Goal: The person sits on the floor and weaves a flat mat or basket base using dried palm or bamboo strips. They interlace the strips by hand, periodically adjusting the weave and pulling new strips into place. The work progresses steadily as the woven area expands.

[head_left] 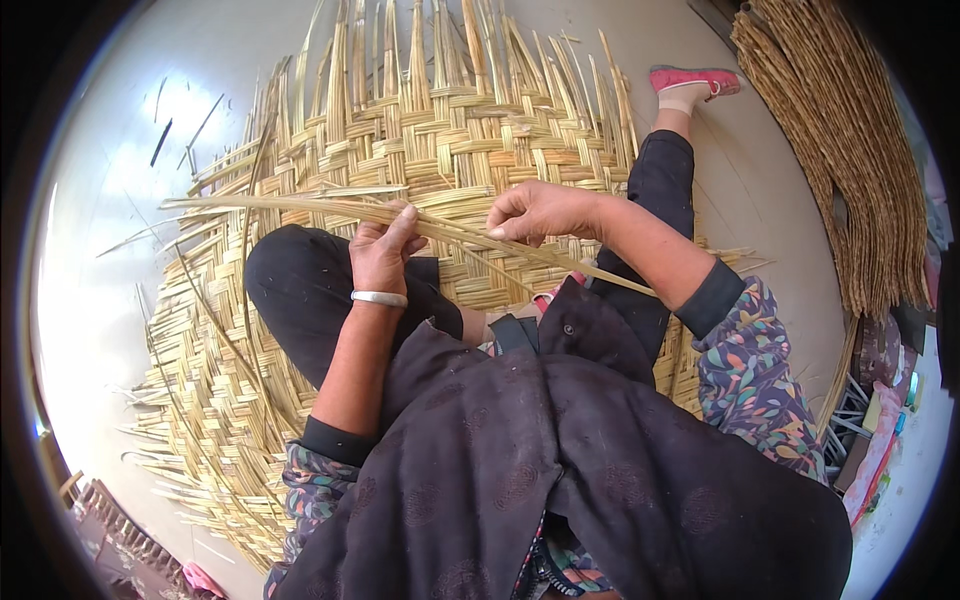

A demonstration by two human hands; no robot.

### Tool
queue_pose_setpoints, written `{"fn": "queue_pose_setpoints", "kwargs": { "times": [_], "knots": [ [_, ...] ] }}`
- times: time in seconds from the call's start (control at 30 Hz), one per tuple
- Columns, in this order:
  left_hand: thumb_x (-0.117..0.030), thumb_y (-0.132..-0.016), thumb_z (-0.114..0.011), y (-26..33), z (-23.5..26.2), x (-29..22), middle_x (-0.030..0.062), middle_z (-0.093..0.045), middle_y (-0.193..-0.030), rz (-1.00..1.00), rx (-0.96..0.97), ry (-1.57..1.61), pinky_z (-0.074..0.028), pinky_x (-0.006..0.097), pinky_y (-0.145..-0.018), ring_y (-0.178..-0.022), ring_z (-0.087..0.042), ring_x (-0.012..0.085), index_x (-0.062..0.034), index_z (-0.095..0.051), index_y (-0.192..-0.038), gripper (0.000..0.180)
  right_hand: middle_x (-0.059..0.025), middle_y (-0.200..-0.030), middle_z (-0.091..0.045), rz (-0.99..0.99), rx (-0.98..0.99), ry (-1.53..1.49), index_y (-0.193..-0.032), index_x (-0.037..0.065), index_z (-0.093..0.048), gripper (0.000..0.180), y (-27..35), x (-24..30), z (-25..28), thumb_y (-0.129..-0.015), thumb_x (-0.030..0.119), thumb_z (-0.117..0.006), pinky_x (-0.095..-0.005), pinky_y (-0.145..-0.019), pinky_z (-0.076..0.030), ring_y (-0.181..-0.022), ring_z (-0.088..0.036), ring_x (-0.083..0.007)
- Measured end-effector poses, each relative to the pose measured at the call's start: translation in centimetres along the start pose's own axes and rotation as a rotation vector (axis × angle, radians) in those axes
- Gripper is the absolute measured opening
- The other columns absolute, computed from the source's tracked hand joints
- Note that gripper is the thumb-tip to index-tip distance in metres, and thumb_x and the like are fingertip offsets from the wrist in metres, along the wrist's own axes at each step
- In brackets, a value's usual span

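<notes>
We list, at the centre of the frame: one bundle of split reed strips (462, 233), pale tan, running aslant from centre left to right of centre, above one woven reed mat (450, 150). Left hand (383, 248), a pale bangle (379, 298) at its wrist: closed, thumb pressing the strips against curled fingers; we judge this grip steadies the lengths. Right hand (545, 212): half closed, fingers curled, thumb tip at the strips' upper edge; we cannot tell whether it pinches one. Its lighter pose, we judge, suits handling single strips. The mat, in over-and-under weave, spreads from top centre to lower left, unwoven ends fanned along its edges. The wearer sits low over it, left knee bent, right leg stretched to the upper right and ending in a pink shoe (695, 82); we suppose the posture keeps the weave within reach. Floor (755, 185): smooth, grey, glaring at left, with loose slivers (161, 143) at upper left. Room: a stack of brown, ridged plant-fibre lengths (830, 150), upper right; a metal rack (850, 405), right edge; a pink cloth (202, 579), lower left.
</notes>
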State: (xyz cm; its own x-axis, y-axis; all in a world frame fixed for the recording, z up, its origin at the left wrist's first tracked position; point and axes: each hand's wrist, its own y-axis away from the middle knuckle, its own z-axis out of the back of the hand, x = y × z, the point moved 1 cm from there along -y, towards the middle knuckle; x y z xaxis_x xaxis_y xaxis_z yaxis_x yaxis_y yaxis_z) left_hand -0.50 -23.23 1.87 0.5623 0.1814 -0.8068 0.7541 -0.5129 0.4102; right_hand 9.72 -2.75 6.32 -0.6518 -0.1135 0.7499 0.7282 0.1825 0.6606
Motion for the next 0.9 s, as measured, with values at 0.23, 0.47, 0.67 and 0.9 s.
{"fn": "queue_pose_setpoints", "kwargs": {
  "times": [0.23,0.47,0.67,0.9],
  "knots": [
    [-0.013,-0.084,-0.065,0.4,0.0,-0.8,0.0015,-0.062,-0.083,-0.010,0.064,0.088,-0.053,0.024,-0.059,-0.070,-0.061,0.0102,-0.0082,-0.059,-0.096,0.014,0.0052,-0.069,-0.054,0.038,-0.011,-0.011,-0.083,0.008,-0.061,0.012,0.0,-0.2,0.3,-0.082,0.019,-0.067,-0.0204,-0.052,-0.038,-0.060,-0.047,-0.0048],
    [-0.013,-0.084,-0.065,0.2,0.0,-0.8,0.0002,-0.061,-0.078,0.054,0.021,0.088,-0.053,0.023,-0.057,-0.067,-0.060,0.0101,-0.0081,-0.059,-0.095,0.014,-0.0072,-0.069,-0.062,0.274,-0.300,0.508,-0.078,0.005,-0.060,0.016,0.1,0.9,-0.5,-0.074,0.020,-0.064,-0.0316,-0.060,-0.046,-0.065,-0.058,-0.0182],
    [-0.014,-0.081,-0.069,0.2,-0.1,0.1,0.0015,-0.062,-0.079,0.175,0.069,0.095,-0.052,0.021,-0.057,-0.068,-0.061,0.0094,-0.0049,-0.060,-0.097,0.020,-0.0090,-0.066,-0.060,0.281,-0.361,0.569,-0.077,0.007,-0.059,0.013,0.6,2.3,-2.4,-0.072,0.019,-0.060,-0.0340,-0.060,-0.046,-0.063,-0.059,-0.0230],
    [-0.011,-0.082,-0.067,1.1,-1.4,-0.1,0.0021,-0.063,-0.081,0.099,0.043,0.000,-0.051,0.021,-0.058,-0.069,-0.061,0.0097,-0.0065,-0.060,-0.097,0.017,-0.0073,-0.065,-0.058,0.296,-0.422,0.615,-0.078,0.003,-0.057,0.014,0.7,2.4,-3.0,-0.074,0.015,-0.062,-0.0290,-0.058,-0.045,-0.060,-0.056,-0.0162]
  ]
}}
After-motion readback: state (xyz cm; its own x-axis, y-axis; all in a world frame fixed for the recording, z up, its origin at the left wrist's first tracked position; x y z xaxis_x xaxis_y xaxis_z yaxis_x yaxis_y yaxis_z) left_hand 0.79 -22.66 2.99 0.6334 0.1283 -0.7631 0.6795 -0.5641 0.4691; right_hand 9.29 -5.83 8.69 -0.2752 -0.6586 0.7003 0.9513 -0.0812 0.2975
